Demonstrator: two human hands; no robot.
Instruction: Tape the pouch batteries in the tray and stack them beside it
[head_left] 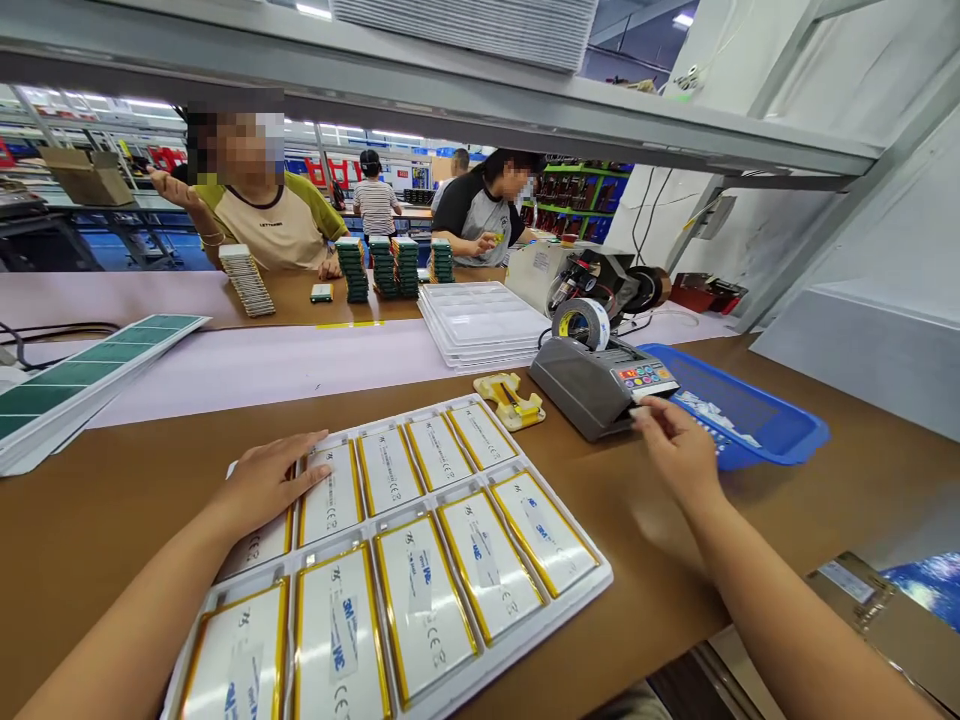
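Observation:
My left hand (274, 480) lies open with its fingers spread over the back-left end of a white plastic tray (517, 465), touching a flat pouch battery (330, 495). Two rows of silver batteries edged in yellow tape fill the tray. Strips of 3M adhesive tape (345, 635) lie on the near row; the far row shows only print. At the front of a grey tape dispenser (581, 390), the thumb and forefinger of my right hand (679, 450) pinch a small whitish piece of tape (637, 412). A roll of tape (592, 325) sits on top of the dispenser.
Beside the dispenser is a blue basket (795, 425) with white scraps. A yellowish fixture (510, 400) and stacked white trays (480, 320) stand behind the battery tray. Green panels (97, 365) lie left. Two co-workers (262, 225) sit opposite near stacked batteries (352, 270). A shelf beam crosses overhead.

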